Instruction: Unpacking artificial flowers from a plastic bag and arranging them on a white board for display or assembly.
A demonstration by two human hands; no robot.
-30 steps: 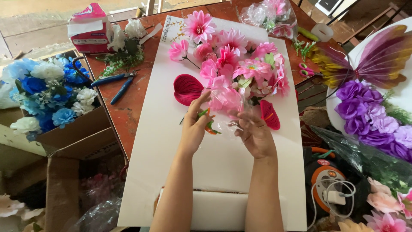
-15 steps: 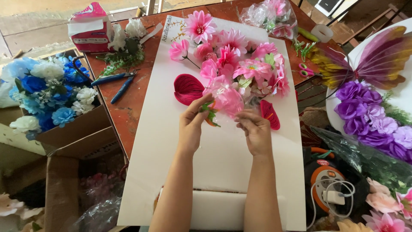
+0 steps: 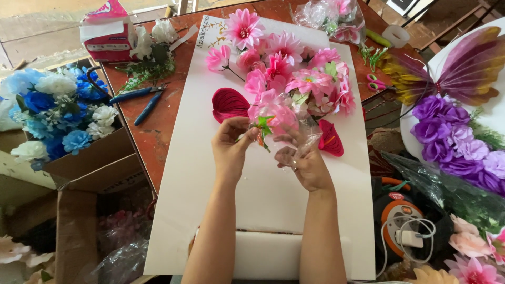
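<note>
Near the centre of the frame, both hands hold a pink artificial flower (image 3: 276,113) over the white board (image 3: 263,200). Its bloom faces the upper right, and its green calyx and short stem trail toward the lower left (so the long axis runs on that diagonal). The left hand (image 3: 230,150) pinches the stem end between thumb and fingertips. The right hand (image 3: 305,160) has its fingers curled around clear wrapping just under the bloom. Dark red petals (image 3: 230,103) lie just left of the flower, another at the right. Beyond, a cluster of pink flowers (image 3: 294,68) covers the board's upper part. Blue pliers (image 3: 138,95) rest at upper left beside blue and white flowers (image 3: 52,105); purple flowers (image 3: 452,137) fill the right.
</note>
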